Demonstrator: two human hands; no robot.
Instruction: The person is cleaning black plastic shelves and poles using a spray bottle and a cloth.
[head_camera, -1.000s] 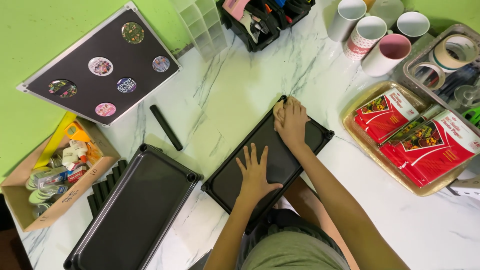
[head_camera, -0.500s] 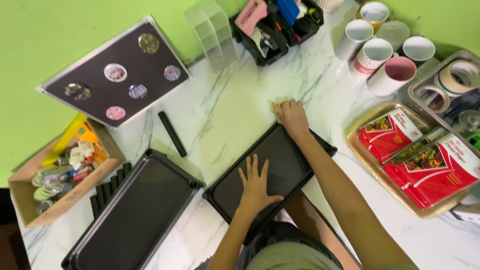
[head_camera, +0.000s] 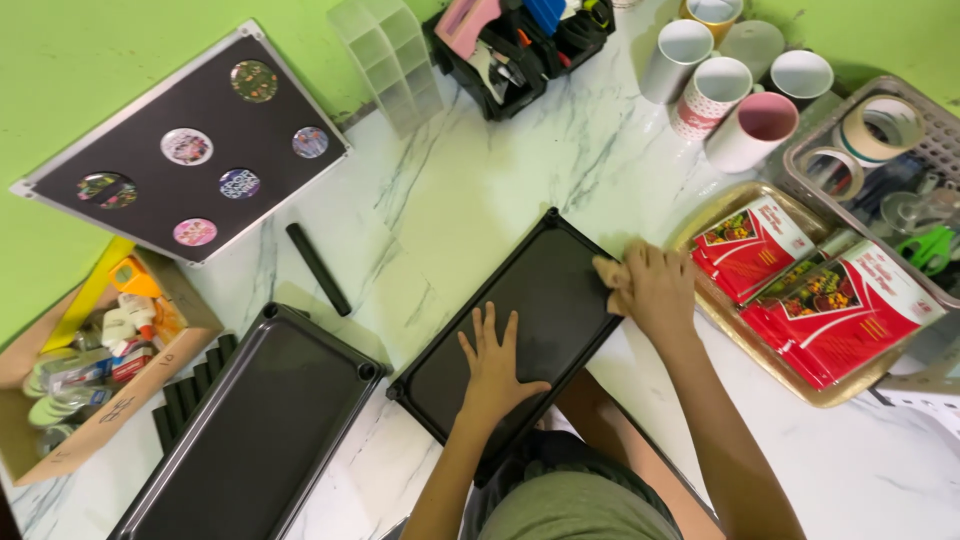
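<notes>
**Black tray under both my hands, long axis on a diagonal**

Black tray (head_camera: 520, 320) sits on the marble counter (head_camera: 470, 190), centre of view, right in front of me. It's rectangular; the long axis runs from the near-left corner up to the far-right corner, so it points away from me and to the right.

My left hand (head_camera: 493, 365) is flat on the tray's inside, fingers spread, palm down, gripping nothing.

My right hand (head_camera: 655, 290) is at the tray's right edge near the far corner, fingers curled over a small beige cloth (head_camera: 608, 275) pressed against the rim. The hand covers most of the cloth.

Around it:
- Second black tray (head_camera: 255, 430), bigger, to the left, roughly parallel, apart from the first.
- Black rod (head_camera: 318, 268) lying on the counter between the two trays, further from me.
- Gold tray (head_camera: 790, 385) with red packets (head_camera: 830, 310) just right of my right hand.
- Mugs (head_camera: 745, 100) beyond that, at the far right.
- Black board with round badges (head_camera: 190, 150) leaning far left.
</notes>
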